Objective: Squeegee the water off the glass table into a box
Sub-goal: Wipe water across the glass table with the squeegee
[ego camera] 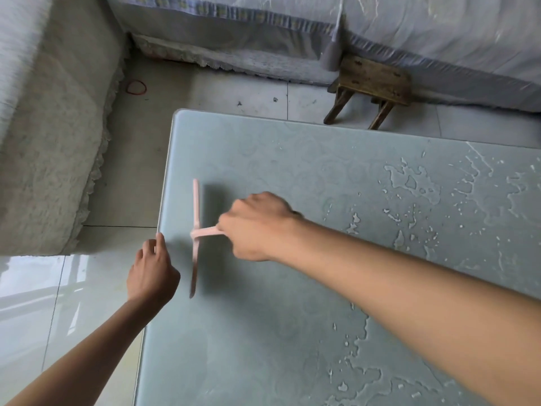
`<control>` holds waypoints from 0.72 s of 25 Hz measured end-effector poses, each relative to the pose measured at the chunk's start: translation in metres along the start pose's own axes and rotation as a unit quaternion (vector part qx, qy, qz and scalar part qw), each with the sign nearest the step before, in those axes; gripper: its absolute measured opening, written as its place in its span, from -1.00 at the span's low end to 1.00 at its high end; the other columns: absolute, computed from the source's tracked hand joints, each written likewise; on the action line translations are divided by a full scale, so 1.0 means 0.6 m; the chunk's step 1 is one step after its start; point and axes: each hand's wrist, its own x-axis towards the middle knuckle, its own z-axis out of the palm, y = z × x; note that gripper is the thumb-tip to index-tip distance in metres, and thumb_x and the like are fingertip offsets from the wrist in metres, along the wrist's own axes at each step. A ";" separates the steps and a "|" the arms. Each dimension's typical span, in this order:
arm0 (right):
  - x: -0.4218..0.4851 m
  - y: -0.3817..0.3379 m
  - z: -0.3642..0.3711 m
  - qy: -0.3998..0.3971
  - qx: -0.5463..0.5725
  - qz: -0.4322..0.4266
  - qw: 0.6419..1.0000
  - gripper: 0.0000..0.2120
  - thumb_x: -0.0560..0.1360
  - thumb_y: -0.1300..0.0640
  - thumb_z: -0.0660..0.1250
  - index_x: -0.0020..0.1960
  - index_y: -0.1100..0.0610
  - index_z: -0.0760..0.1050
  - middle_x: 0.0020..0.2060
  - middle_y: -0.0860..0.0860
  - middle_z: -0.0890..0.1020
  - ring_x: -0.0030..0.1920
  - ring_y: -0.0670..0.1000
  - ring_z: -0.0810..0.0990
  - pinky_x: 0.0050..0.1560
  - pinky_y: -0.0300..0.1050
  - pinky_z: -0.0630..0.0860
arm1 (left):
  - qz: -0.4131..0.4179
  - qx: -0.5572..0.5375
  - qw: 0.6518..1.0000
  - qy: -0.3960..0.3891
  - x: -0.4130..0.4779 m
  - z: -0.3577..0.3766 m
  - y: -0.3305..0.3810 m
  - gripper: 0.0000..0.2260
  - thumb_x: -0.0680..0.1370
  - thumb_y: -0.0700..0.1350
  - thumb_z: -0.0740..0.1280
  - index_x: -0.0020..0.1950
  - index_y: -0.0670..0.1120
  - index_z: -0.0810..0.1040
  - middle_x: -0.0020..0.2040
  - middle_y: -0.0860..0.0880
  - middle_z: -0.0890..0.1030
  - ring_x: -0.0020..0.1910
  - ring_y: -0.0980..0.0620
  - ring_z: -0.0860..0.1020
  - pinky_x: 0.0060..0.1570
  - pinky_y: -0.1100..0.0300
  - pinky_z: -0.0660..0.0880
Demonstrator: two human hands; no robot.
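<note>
The glass table (263,317) fills the near right of the view. Water (409,183) lies on it in puddles and beads across its right side and near-right corner, while the glass towards the left edge looks dry.

Beyond the far edge a small wooden stool (373,83) stands on the tiled floor (234,92), against a sofa in a pale blue-trimmed cover (424,33). To the left is another seat under a cream lace-edged cloth (49,148), and a red rubber band (136,87) lies on the floor beside it.

The pink squeegee (195,218) is on the left part of the table, blurred, with its blade running near to far close to the left edge. The right hand (254,227) grips its handle, fingers curled round it. The left hand (153,269) is just left of the blade at the table's left edge, back to the camera and fingers bent, with one fingertip at the rim. Whether it grips anything cannot be told.
</note>
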 end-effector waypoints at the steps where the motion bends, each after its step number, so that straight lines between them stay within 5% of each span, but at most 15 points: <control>1: 0.020 -0.009 -0.003 -0.002 0.012 -0.006 1.000 -0.79 0.44 0.22 0.20 0.03 0.04 0.47 -0.15 0.05 0.53 -0.36 0.05 0.38 -0.33 -0.15 0.23 | -0.001 0.000 1.000 0.000 0.006 -0.003 -0.004 -0.42 0.47 -0.34 0.13 0.49 -0.20 0.14 0.29 -0.22 0.35 0.21 -0.23 0.36 0.05 -0.05 0.40; 7: -0.038 0.116 0.050 -0.018 0.076 0.122 0.989 -0.71 0.52 0.09 0.19 0.20 -0.13 0.47 0.11 0.06 0.59 0.07 0.20 0.56 -0.15 -0.08 0.32 | 0.010 0.039 0.999 -0.003 0.032 -0.023 0.010 -0.43 0.49 -0.25 0.17 0.49 -0.19 0.12 0.44 -0.21 0.17 0.33 -0.22 0.27 0.19 -0.02 0.36; 12: -0.123 0.224 0.025 -0.125 0.012 0.235 0.964 -0.69 0.55 0.04 0.16 0.25 -0.18 0.45 0.15 0.04 0.58 0.13 0.16 0.55 -0.03 -0.05 0.43 | 0.082 0.066 0.994 -0.003 0.059 -0.034 0.039 -0.40 0.50 -0.23 0.16 0.53 -0.14 0.09 0.56 -0.15 -0.06 0.48 -0.15 0.11 0.33 0.04 0.24; 15: -0.115 0.212 0.002 -0.095 -0.076 0.193 0.974 -0.65 0.51 0.08 0.18 0.26 -0.14 0.47 0.08 0.04 0.60 0.08 0.15 0.58 -0.13 -0.08 0.38 | 0.125 0.113 0.986 0.001 0.076 -0.034 0.060 -0.39 0.52 -0.18 0.15 0.55 -0.14 0.04 0.57 -0.15 -0.11 0.53 -0.11 0.01 0.41 0.05 0.16; 18: -0.032 0.187 -0.034 -0.005 -0.027 0.120 0.992 -0.64 0.55 0.03 0.17 0.30 -0.23 0.43 0.13 0.04 0.58 0.11 0.19 0.55 -0.11 -0.06 0.36 | 0.147 0.144 0.979 0.013 0.106 -0.038 0.080 -0.40 0.55 -0.12 0.13 0.56 -0.13 0.01 0.57 -0.16 -0.13 0.54 -0.10 -0.04 0.47 0.05 0.10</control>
